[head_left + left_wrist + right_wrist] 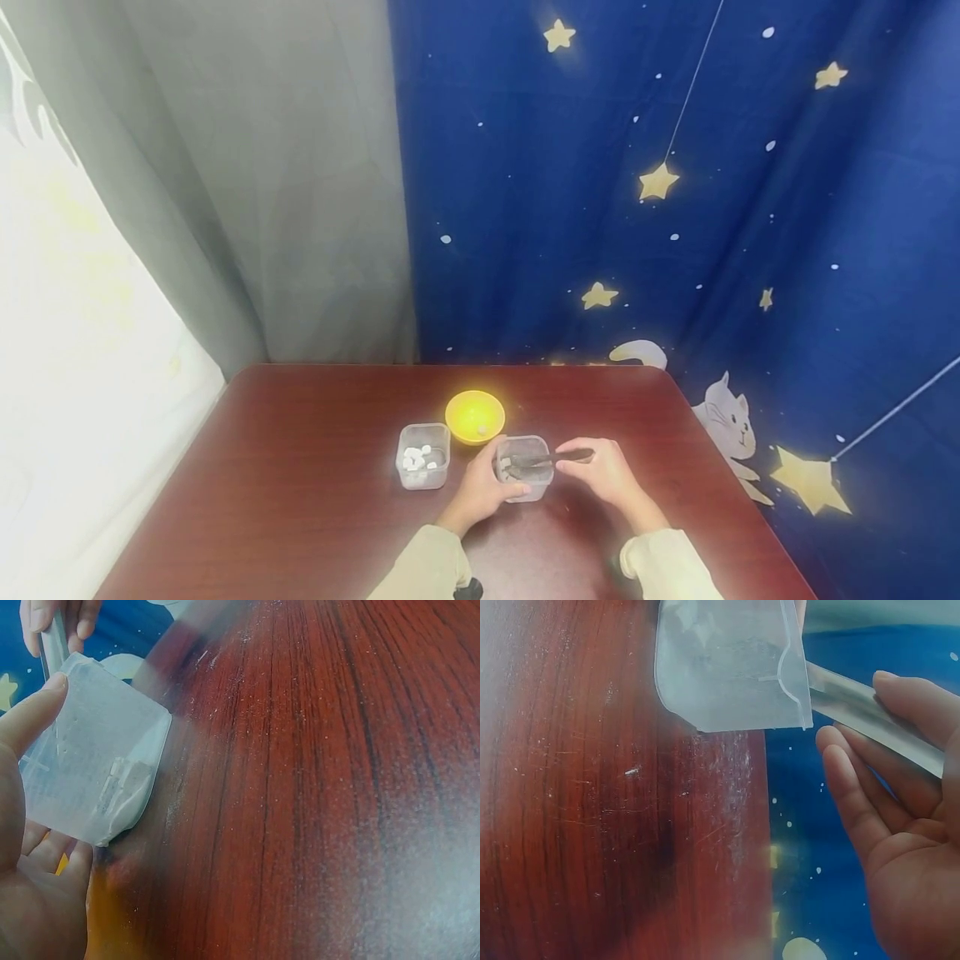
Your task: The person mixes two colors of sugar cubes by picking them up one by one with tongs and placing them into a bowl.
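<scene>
My left hand (482, 485) grips a clear plastic container (534, 493), thumb on one side and fingers round the other. A few pale pieces (135, 776) lie at its bottom, seen blurred through the wall in the left wrist view. My right hand (603, 472) holds metal tongs (573, 455) between thumb and fingers. Their tips reach down inside that container; whether they pinch a piece I cannot tell. From the right wrist, the flat metal handle (881, 724) of the tongs runs behind the container's rim.
Left of my left hand stands a second clear container (423, 433) with several white pieces (415, 458) in it. Behind sits a yellow bowl (467, 408) with a small pale piece (482, 430) inside. The reddish-brown table (315, 500) ends at a blue starry curtain (525, 208).
</scene>
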The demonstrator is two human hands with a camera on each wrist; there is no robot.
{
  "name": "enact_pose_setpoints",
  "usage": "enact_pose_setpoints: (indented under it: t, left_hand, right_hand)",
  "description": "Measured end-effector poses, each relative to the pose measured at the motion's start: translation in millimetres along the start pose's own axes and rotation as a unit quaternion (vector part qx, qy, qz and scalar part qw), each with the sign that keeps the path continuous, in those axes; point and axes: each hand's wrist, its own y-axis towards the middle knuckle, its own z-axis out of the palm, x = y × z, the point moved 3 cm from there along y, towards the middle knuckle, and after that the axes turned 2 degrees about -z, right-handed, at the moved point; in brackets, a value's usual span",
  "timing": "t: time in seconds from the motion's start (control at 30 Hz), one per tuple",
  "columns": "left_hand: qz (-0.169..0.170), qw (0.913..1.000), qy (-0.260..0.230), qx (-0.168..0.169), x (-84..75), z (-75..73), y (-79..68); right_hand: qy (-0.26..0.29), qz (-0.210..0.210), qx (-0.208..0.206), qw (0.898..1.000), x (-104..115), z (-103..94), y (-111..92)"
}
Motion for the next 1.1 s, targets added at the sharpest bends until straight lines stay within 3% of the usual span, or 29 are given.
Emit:
enact_pose_setpoints:
  t: [0.23,0.47,0.77,1.1]
  left_hand:
    - [-0.004,1.0,0.001,0.003,-1.2,0.5,-0.2]
    - [-0.021,0.9995,0.021,-0.008,-2.1,-1.7,0.5]
    - [-0.002,1.0,0.009,-0.001,-2.5,-0.9,-0.4]
    - [-0.012,0.9999,0.008,0.0,-1.2,-1.2,0.3]
  right_hand:
    - [0.059,0.037,-0.06,0.996,-5.5,-6.6,-11.1]
    - [0.123,0.057,-0.094,0.986,-9.6,-6.1,-20.0]
    - [0.152,0.042,-0.14,0.978,-5.1,-6.0,-18.8]
    - [0.173,0.018,-0.173,0.97,11.6,-8.2,-5.6]
